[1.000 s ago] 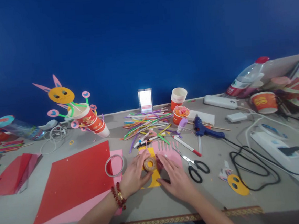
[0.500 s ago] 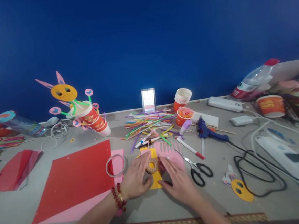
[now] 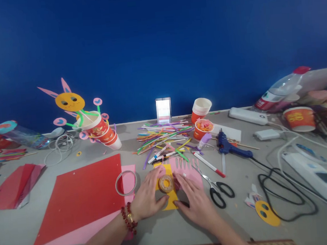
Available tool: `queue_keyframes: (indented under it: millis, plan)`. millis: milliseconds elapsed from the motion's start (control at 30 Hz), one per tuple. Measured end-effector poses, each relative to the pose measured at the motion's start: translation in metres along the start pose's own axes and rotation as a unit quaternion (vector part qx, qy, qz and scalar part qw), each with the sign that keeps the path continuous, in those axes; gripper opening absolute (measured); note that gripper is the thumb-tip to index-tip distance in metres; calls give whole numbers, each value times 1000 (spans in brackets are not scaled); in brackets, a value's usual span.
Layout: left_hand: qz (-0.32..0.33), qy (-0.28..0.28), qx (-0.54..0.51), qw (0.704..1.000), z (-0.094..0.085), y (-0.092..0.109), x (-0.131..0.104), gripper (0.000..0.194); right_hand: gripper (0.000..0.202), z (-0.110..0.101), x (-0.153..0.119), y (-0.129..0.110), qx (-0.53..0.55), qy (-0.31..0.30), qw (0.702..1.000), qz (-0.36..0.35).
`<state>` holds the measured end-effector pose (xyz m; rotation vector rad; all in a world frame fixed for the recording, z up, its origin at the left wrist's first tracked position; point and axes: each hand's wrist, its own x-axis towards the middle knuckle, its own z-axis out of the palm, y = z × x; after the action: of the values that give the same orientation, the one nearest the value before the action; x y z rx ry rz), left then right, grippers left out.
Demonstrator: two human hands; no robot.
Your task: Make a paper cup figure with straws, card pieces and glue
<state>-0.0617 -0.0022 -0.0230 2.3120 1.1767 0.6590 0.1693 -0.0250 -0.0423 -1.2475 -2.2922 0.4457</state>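
A small tape roll (image 3: pixel 166 183) lies flat on a strip of yellow paper (image 3: pixel 170 204) in front of me. My left hand (image 3: pixel 148 195) rests at the left side of the strip, fingers stretched out and thumb on its edge. On the other side, my right hand (image 3: pixel 196 199) lies with spread fingers, its thumb touching the strip's right edge. Neither hand grips anything. Pink paper with cut fringes (image 3: pixel 188 169) sits beyond my right fingers, partly hidden by them. Black-handled scissors (image 3: pixel 218 188) lie to the right of that hand.
Red paper (image 3: pixel 87 198) and a metal-coloured ring (image 3: pixel 126 183) lie left. Behind are piled pipe cleaners (image 3: pixel 164 135), a cup of paper shreds (image 3: pixel 203 130) and a paper-cup rabbit figure (image 3: pixel 92 122). At right are a blue glue gun (image 3: pixel 233 147), its black cable (image 3: pixel 283 188) and a yellow face cutout (image 3: pixel 267 212).
The view has shifted slightly, so objects at the right appear a little lower and further right. Both hands stay beside the yellow strip, with the tape roll still between them.
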Motion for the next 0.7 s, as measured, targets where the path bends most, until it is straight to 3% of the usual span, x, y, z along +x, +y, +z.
queue_keyframes:
  millis: [700]
  plan:
    - [-21, 15, -28, 999, 6, -1, 4, 84, 92, 1, -1, 1, 14, -3, 1000, 17]
